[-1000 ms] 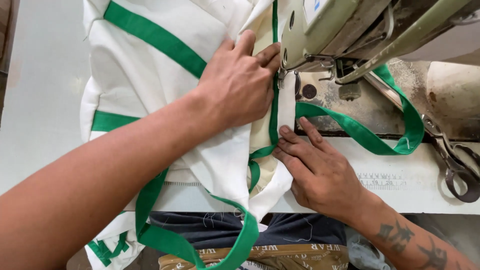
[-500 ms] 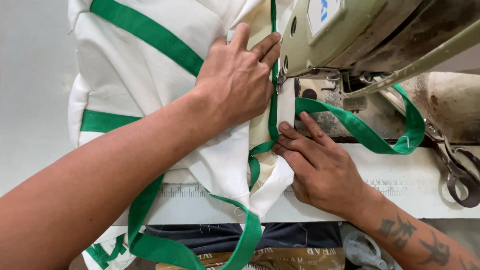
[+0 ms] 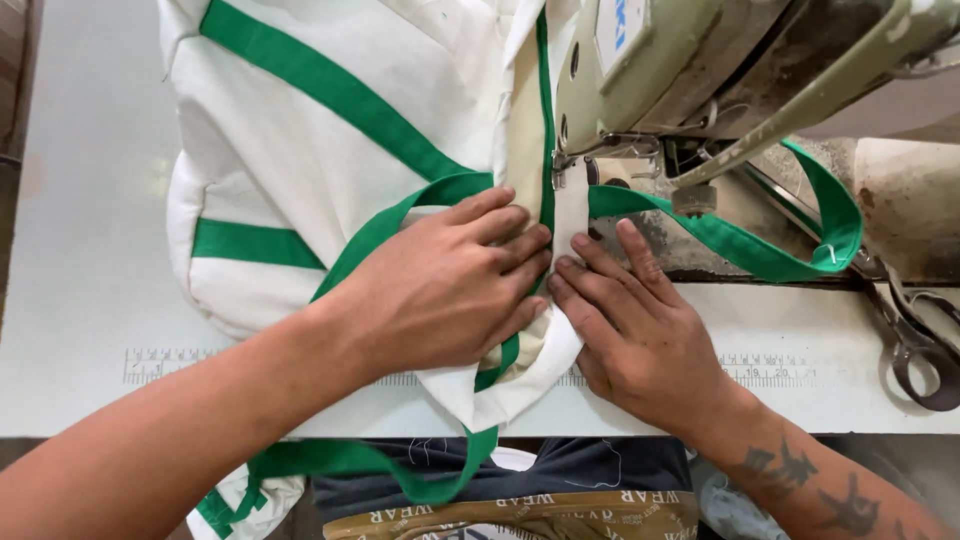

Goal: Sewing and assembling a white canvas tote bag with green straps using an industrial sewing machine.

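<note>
Both hands lie flat on the work, palms down, gripping nothing. Left hand is spread wide on the white fabric bag, its fingers stretched out side by side and pressing the cloth and the green binding tape against the desk, with the fingertips just short of the needle area. Right hand rests just beside it, fingers extended and slightly fanned, the tips touching the narrow white edge of the fabric right in front of the presser foot; the two hands nearly meet at the fingertips.

The bag sits on the desk to the left of the sewing machine, its seam edge fed under the machine head. A loop of green tape runs off to the right over the machine bed. A printed ruler strip runs along the desk's front edge, partly covered by the forearm and cloth. At the far right a pair of scissors is cut off by the frame.

The needle itself is hidden under the machine head, so I cannot tell whether it is in the cloth. The bag's lower part hangs off the desk out of sight.
</note>
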